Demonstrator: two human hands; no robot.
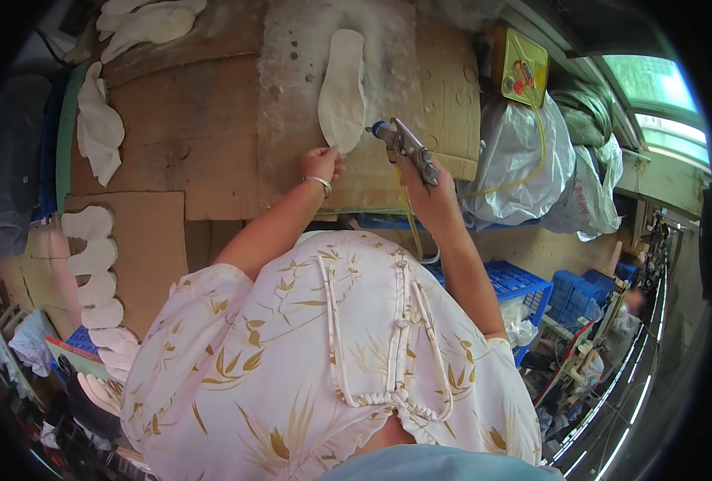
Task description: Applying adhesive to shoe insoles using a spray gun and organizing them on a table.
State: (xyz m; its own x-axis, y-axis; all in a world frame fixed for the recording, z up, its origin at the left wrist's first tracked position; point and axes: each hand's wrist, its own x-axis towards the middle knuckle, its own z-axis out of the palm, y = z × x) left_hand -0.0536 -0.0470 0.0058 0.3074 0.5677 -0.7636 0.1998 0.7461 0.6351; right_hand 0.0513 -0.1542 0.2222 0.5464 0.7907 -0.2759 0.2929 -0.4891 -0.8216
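A cream-coloured insole (343,84) lies lengthwise on a stained, whitish-coated patch of cardboard (292,120). My left hand (321,164), with a bracelet at the wrist, pinches the near end of this insole between closed fingers. Wrapped in my right hand (429,188) is a metal spray gun (410,148) with a blue part at its front. Its nozzle points left, just beside the lower right edge of the insole. A yellowish hose (409,204) hangs below the gun.
More insoles (99,124) are bunched at the left and far left, and a row of them (95,264) overlaps along a cardboard sheet (151,240). To the right are a yellow container (524,68), plastic-wrapped bundles (524,152) and blue crates (520,289). A person (632,309) is far right.
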